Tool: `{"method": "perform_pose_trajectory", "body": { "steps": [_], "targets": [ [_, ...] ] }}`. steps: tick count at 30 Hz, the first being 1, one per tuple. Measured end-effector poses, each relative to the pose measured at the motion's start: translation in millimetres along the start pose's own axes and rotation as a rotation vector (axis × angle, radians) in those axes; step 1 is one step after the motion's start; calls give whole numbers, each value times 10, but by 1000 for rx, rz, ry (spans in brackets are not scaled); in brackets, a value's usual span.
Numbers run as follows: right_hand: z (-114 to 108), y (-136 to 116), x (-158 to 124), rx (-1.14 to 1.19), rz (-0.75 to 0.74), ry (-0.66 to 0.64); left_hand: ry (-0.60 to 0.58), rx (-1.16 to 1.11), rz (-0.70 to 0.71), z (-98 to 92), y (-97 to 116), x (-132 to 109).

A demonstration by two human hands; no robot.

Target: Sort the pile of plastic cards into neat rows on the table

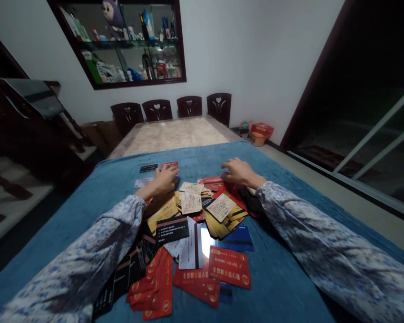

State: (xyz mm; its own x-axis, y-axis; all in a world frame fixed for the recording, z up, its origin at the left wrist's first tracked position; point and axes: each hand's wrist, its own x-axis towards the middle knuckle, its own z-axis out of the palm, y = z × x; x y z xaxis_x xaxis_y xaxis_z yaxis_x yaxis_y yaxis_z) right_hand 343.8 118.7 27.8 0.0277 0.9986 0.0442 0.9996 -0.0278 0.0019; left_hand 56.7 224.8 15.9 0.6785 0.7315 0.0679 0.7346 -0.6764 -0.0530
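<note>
Loose cards lie in a wide heap on a blue cloth. My left hand [166, 178] is at the heap's far left edge, fingers loosely bent and apart, close to a red card [170, 164] and a white card [143, 182]. A black card [148, 168] lies beyond it. At the far right edge, my right hand [239, 171] curves its fingers down beside red cards [212, 181]; its palm side is hidden. Between my hands are cream-coloured printed cards [191, 202] and yellow cards [164, 211]. Nearer me lie black cards [172, 230], a silver card [191, 246] and red cards [230, 266].
The blue cloth [283, 273] covers the near part of a long table; its marble-look top [178, 131] shows beyond. Dark chairs [218, 107] line the far end. A blue card [238, 237] lies right of the heap. A dark item [251, 202] sits under my right wrist.
</note>
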Motion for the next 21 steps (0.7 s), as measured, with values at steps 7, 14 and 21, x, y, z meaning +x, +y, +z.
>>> {"method": "perform_pose_trajectory", "body": {
  "steps": [7, 14, 21],
  "targets": [
    [94, 207, -320, -4, 249, -74, 0, -79, 162, -27, 633, 145],
    [146, 320, -336, 12, 314, -124, -71, -129, 188, 33, 923, 288],
    [70, 178, -388, 82, 196, -148, -121, -121, 196, 83, 982, 338]
  ]
}}
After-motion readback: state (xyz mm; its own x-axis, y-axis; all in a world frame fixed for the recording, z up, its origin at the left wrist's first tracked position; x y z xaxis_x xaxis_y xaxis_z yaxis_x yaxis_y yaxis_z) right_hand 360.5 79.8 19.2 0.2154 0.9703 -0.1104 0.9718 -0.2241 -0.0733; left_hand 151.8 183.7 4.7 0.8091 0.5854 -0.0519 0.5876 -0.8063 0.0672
